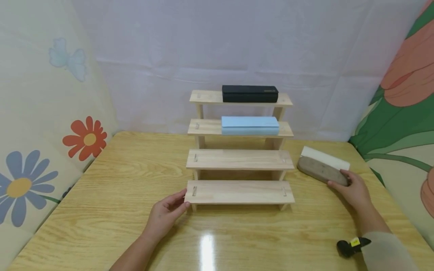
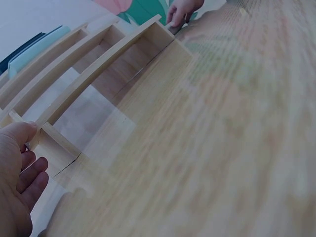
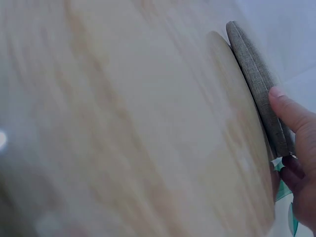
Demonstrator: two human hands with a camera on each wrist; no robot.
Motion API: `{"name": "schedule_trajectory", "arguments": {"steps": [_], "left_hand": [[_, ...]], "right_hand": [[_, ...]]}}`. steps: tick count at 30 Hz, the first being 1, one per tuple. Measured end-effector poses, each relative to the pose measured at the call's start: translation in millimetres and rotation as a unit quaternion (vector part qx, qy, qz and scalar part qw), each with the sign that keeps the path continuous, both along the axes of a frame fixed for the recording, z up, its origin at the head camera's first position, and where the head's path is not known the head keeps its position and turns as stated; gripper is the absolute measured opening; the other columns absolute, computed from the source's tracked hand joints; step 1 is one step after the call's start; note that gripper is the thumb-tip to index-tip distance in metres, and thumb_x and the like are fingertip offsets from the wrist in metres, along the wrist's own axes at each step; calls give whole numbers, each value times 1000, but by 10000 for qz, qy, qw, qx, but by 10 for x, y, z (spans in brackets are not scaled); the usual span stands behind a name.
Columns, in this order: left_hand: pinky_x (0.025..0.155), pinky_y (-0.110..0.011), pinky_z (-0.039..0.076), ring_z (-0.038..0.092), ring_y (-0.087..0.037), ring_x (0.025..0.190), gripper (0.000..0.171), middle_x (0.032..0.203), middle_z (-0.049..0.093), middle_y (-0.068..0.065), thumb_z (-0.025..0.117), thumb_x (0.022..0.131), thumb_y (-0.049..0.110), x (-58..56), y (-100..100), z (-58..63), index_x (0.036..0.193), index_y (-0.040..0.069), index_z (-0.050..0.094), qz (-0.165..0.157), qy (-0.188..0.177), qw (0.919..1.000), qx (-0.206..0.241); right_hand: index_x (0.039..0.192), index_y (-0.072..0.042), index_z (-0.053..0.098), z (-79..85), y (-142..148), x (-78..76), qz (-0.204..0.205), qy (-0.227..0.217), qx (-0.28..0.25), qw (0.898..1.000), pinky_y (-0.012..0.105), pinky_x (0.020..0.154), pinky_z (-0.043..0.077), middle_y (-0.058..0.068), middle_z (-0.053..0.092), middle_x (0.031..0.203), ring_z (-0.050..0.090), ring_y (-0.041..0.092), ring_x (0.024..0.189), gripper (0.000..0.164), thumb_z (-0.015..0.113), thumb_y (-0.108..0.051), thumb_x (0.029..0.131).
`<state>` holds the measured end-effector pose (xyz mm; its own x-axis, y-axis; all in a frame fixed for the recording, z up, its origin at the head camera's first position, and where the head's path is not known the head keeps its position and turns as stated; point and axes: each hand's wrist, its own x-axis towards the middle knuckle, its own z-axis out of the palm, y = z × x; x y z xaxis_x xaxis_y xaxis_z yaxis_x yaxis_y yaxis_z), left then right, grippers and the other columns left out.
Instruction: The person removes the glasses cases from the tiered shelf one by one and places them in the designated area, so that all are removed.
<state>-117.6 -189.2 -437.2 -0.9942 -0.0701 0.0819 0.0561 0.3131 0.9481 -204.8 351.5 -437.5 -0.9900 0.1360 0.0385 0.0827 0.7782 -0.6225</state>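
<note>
A four-step wooden display stand (image 1: 239, 192) stands mid-table. My left hand (image 1: 166, 215) pinches the left end of its lowest step; in the left wrist view the thumb (image 2: 19, 132) lies at the board's corner. At the right, my right hand (image 1: 356, 189) grips the near end of a grey-brown glasses case (image 1: 320, 170), which lies slanted on the table. In the right wrist view the thumb presses the side of this fabric-covered case (image 3: 254, 74). A white glasses case (image 1: 325, 157) lies right behind it, partly hidden.
On the top step sits a black glasses case (image 1: 250, 94), and on the step below a light blue one (image 1: 250, 126). The two lower steps are bare. White cloth (image 1: 217, 45) hangs behind the table (image 1: 135, 169), with flower-printed panels on both sides.
</note>
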Motion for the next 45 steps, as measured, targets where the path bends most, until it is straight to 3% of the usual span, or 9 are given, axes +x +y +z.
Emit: {"name": "schedule_trajectory", "arguments": {"steps": [19,45], "left_hand": [[81,-12,54,61,9,94,41,126,65,-20,73,87,7,-4,-10,-17,126,-2,62,-15,-12,10000,-20],[82,-12,55,62,7,94,42,127,64,-21,72,87,6,0,-8,-3,126,-3,61,-55,-68,9999,107]], "right_hand": [[148,11,27,20,28,6,-384,-174,-204,9989,66,103,36,43,31,143,35,57,128,81,58,-44,96],[151,5,22,37,106,-129,-918,-409,-416,9941,63,111,30,39,30,148,30,54,134,78,53,-44,99]]}}
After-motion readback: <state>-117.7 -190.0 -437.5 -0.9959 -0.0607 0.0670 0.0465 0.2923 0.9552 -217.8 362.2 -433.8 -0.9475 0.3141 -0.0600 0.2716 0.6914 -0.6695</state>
